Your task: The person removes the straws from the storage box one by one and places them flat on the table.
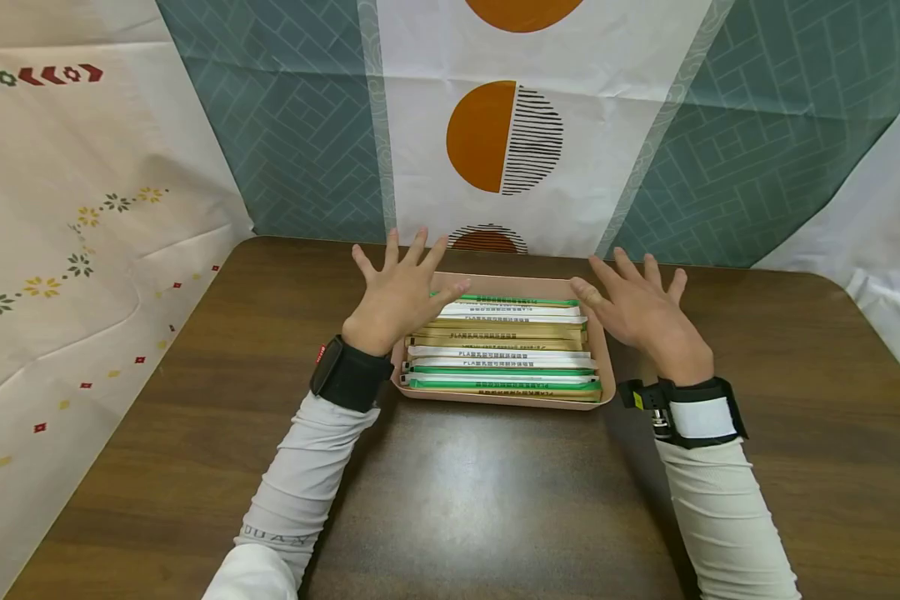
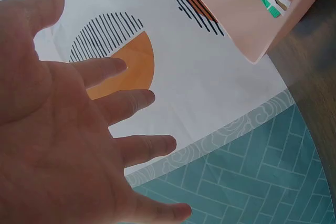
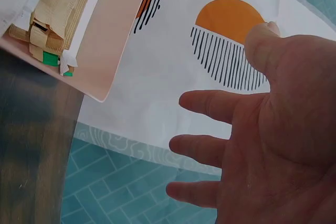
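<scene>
A pink rectangular bin point(image 1: 516, 287) stands on the brown table, filled with a row of paper-wrapped straws point(image 1: 498, 354) in white, tan and green with printed lettering. My left hand point(image 1: 393, 302) is spread over the bin's far left corner, its thumb overlapping the straws in the head view. On the other side my right hand point(image 1: 648, 321) is spread too, thumb close to the far right corner. Neither hand holds anything. Both wrist views show bare palms, with a corner of the bin point(image 2: 231, 11) beyond the left hand and another corner of the bin point(image 3: 113, 30) beyond the right.
The wooden table point(image 1: 450, 492) reaches out on both sides and in front of the bin. Behind its far edge hangs a patterned cloth point(image 1: 607, 125) with orange circles. A white flowered cloth point(image 1: 82, 333) borders the left side.
</scene>
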The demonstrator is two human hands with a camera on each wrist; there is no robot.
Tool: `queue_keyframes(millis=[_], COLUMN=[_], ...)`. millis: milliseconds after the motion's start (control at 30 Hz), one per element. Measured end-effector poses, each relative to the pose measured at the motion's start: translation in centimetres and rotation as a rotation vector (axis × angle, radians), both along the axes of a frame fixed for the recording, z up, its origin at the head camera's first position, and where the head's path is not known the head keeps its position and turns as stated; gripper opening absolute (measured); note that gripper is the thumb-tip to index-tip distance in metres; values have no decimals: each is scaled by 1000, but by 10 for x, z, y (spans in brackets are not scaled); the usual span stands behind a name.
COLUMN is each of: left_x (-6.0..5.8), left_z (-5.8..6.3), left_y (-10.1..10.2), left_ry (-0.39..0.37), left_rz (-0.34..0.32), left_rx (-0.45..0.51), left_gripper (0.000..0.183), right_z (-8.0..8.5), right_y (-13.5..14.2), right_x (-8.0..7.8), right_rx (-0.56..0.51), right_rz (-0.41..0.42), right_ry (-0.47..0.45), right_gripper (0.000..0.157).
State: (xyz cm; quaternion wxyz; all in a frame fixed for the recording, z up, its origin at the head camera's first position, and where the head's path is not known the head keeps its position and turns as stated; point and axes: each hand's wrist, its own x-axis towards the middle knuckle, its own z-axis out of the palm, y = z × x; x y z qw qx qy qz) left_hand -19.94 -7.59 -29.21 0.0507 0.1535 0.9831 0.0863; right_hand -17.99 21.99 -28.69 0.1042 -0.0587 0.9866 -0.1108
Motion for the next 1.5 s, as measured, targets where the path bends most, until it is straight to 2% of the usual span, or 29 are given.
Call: queue_keyframes(millis=[167, 267, 333, 433, 533, 633, 700, 833, 933, 1100, 1233, 1333, 1500], left_x=[-1, 1, 6, 18, 33, 44, 49, 52, 51, 46, 43, 42, 36], left_z=[2, 4, 5, 2, -3, -6, -6, -14, -22, -38, -45, -48, -53], left_y=[-1, -1, -1, -4, -7, -10, -12, -17, -18, -20, -20, -19, -18], left_ry=[0, 3, -11, 14, 69, 122, 123, 65, 8, -21, -54, -55, 39], left_rz=[-9, -47, -117, -303, -465, -549, -576, -605, -624, -677, -663, -651, -661], left_rx=[1, 34, 84, 168, 168, 125, 108, 138, 157, 203, 202, 173, 130], left_gripper=[74, 70, 65, 50, 34, 16, 11, 21, 21, 18, 17, 18, 22], right_z=[2, 3, 4, 5, 2, -8, -14, -25, -31, -37, -40, -42, -47], right_y=[2, -1, -5, -9, -10, -5, -3, -2, -5, -9, -11, -13, -16], right_x=[-1, 1, 4, 14, 27, 41, 49, 59, 59, 56, 52, 50, 45], right_rx=[2, -3, -24, -66, -87, -85, -85, -84, -41, -8, -27, -15, 12], right_rz=[2, 27, 52, 113, 222, 354, 410, 481, 509, 538, 572, 589, 580], right_ry=[2, 34, 54, 78, 133, 207, 222, 205, 176, 137, 115, 122, 141], right_gripper=[84, 77, 70, 55, 40, 24, 18, 18, 19, 18, 24, 32, 36])
